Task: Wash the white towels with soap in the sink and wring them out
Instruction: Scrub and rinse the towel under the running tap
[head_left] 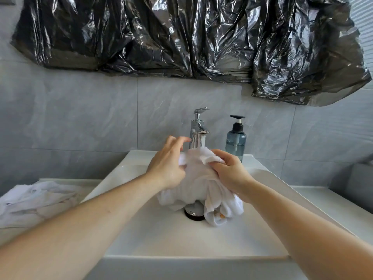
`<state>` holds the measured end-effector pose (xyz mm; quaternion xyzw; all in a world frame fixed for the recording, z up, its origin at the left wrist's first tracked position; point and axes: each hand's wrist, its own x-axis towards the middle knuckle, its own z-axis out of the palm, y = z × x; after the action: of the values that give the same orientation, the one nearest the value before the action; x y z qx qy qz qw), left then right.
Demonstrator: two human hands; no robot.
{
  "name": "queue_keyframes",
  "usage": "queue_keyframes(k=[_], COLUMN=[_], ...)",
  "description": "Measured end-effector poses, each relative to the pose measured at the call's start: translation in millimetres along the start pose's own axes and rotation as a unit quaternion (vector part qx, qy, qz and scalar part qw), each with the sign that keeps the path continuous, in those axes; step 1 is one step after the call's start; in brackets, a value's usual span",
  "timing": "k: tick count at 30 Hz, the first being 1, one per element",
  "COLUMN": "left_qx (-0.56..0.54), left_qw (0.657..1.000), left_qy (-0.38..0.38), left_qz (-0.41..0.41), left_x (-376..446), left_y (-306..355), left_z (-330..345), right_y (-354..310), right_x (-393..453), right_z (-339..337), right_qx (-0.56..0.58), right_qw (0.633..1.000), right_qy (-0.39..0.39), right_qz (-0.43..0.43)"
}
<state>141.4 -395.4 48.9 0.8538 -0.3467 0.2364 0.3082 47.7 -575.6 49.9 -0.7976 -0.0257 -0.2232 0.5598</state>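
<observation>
You are working over the sink (141, 229), in the middle of the bench (323, 199). The towel (197, 178) is hanging upright under the tap (198, 130), its tail reaching down beside the drain (194, 211). Your right hand (230, 172) is gripping its top fold; your left hand (167, 166) is pinching the other side, both equally near. A second towel (34, 201) is lying at the bench's left edge.

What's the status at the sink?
Left hand and right hand both grip the towel under the tap. Towel bunched over the drain. More laundry waits left. Nothing blocking.
</observation>
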Motion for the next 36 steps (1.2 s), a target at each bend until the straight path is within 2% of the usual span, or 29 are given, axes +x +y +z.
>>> queue_keyframes(k=[2, 4, 12, 16, 19, 21, 25, 30, 32, 34, 36], left_qx=[0.009, 0.021, 0.038, 0.045, 0.048, 0.042, -0.004, 0.014, -0.011, -0.12, -0.273], left_qw=[0.998, 0.997, 0.996, 0.992, 0.988, 0.987, 0.986, 0.99, 0.99, 0.978, 0.938], left_qy=[-0.057, -0.076, 0.077, 0.119, 0.147, 0.152, 0.153, 0.092, 0.066, 0.028, -0.022], left_qz=[-0.008, -0.017, -0.033, -0.019, -0.019, -0.028, -0.058, -0.105, -0.121, -0.167, -0.21], left_x=[-2, -4, 0, 2, 3, 3, 4, 3, 5, 7, 9], left_y=[1, 3, 4, 5, 7, 7, 7, 9, 9, 9, 11], left_z=[1, 2, -5, -6, -6, -6, -6, -2, -1, -3, -7], right_y=[-1, -1, 0, -3, -1, 0, -1, 3, 2, 1, 3], right_x=[-1, -1, 3, 0, -1, 0, 2, 6, 7, 7, 8], right_z=[1, 2, -2, -2, 0, 3, -2, -1, 0, 0, 1], right_qx=[-0.019, -0.017, 0.01, 0.026, -0.06, -0.087, -0.02, -0.007, -0.004, -0.004, -0.013], right_qw=[1.0, 1.0, 0.999, 0.999, 0.996, 0.995, 0.999, 0.996, 0.996, 0.996, 0.995], right_qy=[-0.008, -0.001, 0.031, -0.004, -0.046, -0.026, 0.044, 0.065, 0.068, 0.071, 0.071], right_qz=[-0.016, -0.021, 0.0, 0.033, 0.048, 0.028, 0.02, 0.053, 0.057, 0.06, 0.066])
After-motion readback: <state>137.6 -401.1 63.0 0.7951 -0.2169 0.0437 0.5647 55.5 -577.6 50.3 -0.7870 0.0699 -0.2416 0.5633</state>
